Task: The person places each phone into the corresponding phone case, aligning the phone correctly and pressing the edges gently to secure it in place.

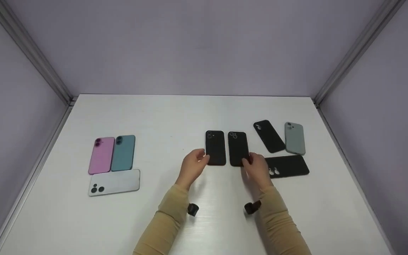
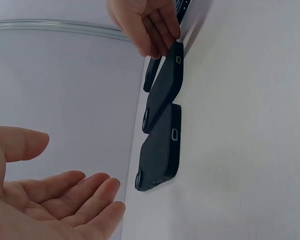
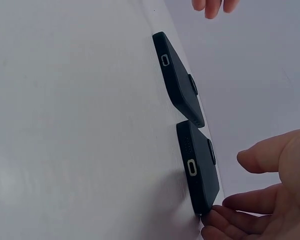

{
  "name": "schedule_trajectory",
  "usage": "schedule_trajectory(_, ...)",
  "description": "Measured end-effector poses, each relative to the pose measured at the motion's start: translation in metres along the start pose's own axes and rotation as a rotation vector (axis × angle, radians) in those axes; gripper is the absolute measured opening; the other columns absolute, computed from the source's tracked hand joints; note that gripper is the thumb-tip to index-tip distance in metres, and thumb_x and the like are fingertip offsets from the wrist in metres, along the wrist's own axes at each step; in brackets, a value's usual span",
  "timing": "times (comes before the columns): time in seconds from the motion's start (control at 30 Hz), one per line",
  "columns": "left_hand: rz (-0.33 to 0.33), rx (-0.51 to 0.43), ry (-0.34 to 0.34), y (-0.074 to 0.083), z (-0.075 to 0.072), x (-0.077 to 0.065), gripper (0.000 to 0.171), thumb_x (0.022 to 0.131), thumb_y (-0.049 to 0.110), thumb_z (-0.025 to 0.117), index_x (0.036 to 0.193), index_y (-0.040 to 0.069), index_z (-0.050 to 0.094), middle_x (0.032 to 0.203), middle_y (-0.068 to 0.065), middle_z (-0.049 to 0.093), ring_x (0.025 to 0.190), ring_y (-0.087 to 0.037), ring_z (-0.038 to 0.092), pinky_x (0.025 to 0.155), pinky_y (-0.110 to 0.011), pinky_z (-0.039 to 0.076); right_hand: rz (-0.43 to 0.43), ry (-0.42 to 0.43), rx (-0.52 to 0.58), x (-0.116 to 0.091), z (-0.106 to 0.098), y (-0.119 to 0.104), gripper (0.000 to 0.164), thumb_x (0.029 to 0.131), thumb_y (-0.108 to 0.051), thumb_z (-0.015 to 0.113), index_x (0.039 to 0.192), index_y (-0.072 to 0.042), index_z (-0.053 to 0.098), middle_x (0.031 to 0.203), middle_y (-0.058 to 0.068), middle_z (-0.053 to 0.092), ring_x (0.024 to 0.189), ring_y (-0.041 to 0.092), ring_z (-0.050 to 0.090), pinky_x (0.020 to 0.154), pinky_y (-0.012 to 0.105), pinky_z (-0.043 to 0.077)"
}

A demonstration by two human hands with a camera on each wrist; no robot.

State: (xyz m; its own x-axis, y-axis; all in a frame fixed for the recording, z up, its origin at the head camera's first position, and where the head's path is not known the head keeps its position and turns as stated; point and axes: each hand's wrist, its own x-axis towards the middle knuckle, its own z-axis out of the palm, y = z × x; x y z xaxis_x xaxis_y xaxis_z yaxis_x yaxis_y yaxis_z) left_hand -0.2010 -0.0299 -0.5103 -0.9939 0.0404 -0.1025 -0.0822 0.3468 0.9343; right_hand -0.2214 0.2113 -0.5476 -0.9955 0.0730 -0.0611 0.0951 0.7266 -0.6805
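Both hands are released in the head view, fingers slackly bent: the left hand (image 1: 192, 166) is at seven o'clock of the left black phone (image 1: 215, 150), the right hand (image 1: 258, 170) at five o'clock of the right black phone (image 1: 238, 148). These two rounded, matte slabs lie side by side, a narrow gap between, on the smooth white tabletop (image 1: 154, 117). Each long axis runs about twelve to six, camera end at twelve. At nine o'clock from the pair are a pink phone (image 1: 101, 156) and a teal phone (image 1: 123, 156), with a white phone (image 1: 119, 184) crosswise below them.

From the left wrist, the left hand sits at eight o'clock, holding nothing, thumb spread, apart from the left black phone, whose port edge faces the camera side.

From the right wrist, the right hand is at four o'clock, thumb clear, fingertips right up to the right black phone's corner; contact I cannot tell.
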Motion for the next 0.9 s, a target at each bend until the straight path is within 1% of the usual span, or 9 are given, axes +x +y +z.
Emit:
schedule_trajectory(0.27, -0.042, 0.018, 0.058, -0.016, -0.020, -0.003, 0.044, 0.098, 0.021, 0.060, 0.133, -0.005, 0.056, 0.131, -0.020, 0.060, 0.121, -0.033, 0.057, 0.100, -0.042, 0.046, 0.007, -0.020, 0.030, -0.003, -0.001, 0.000, 0.049, 0.098, -0.018, 0.057, 0.131, 0.017, 0.050, 0.118, 0.030, 0.055, 0.113, 0.041, 0.055, 0.100, 0.051, 0.043)
schedule_trajectory(0.4, -0.045, -0.005, 0.086, -0.025, -0.027, -0.005, 0.042, 0.099, 0.020, 0.060, 0.131, -0.006, 0.056, 0.129, -0.021, 0.060, 0.120, -0.034, 0.057, 0.100, -0.042, 0.046, -0.009, -0.011, 0.039, -0.002, -0.001, 0.001, 0.044, 0.098, -0.017, 0.059, 0.126, 0.016, 0.054, 0.114, 0.029, 0.057, 0.108, 0.040, 0.056, 0.097, 0.051, 0.044)
schedule_trajectory(0.57, -0.062, -0.022, 0.108, -0.034, -0.034, -0.009, 0.040, 0.099, 0.020, 0.059, 0.129, -0.007, 0.057, 0.128, -0.021, 0.061, 0.120, -0.034, 0.057, 0.100, -0.042, 0.046, -0.024, -0.009, 0.043, -0.002, -0.001, 0.001, 0.046, 0.097, -0.016, 0.059, 0.128, 0.017, 0.052, 0.117, 0.031, 0.056, 0.111, 0.041, 0.056, 0.099, 0.052, 0.044)
schedule_trajectory(0.73, -0.095, -0.017, 0.129, -0.040, -0.046, -0.013, 0.039, 0.099, 0.020, 0.059, 0.129, -0.006, 0.058, 0.127, -0.020, 0.061, 0.119, -0.033, 0.057, 0.100, -0.043, 0.046, -0.038, -0.014, 0.044, -0.003, -0.001, 0.002, 0.042, 0.097, -0.016, 0.060, 0.124, 0.016, 0.056, 0.112, 0.028, 0.058, 0.106, 0.039, 0.056, 0.095, 0.051, 0.045)
schedule_trajectory(0.8, -0.118, -0.008, 0.142, -0.042, -0.052, -0.014, 0.040, 0.099, 0.021, 0.060, 0.129, -0.005, 0.058, 0.127, -0.020, 0.061, 0.120, -0.033, 0.056, 0.100, -0.043, 0.046, -0.037, -0.017, 0.042, -0.003, -0.001, 0.003, 0.043, 0.097, -0.017, 0.059, 0.125, 0.015, 0.055, 0.112, 0.028, 0.058, 0.107, 0.039, 0.056, 0.095, 0.051, 0.044)
schedule_trajectory(0.9, -0.157, 0.008, 0.166, -0.045, -0.064, -0.015, 0.041, 0.099, 0.021, 0.059, 0.131, -0.004, 0.057, 0.129, -0.020, 0.060, 0.121, -0.033, 0.055, 0.101, -0.043, 0.045, -0.030, -0.027, 0.042, -0.004, -0.002, 0.003, 0.047, 0.098, -0.018, 0.058, 0.130, 0.016, 0.052, 0.118, 0.030, 0.056, 0.113, 0.041, 0.054, 0.099, 0.052, 0.043)
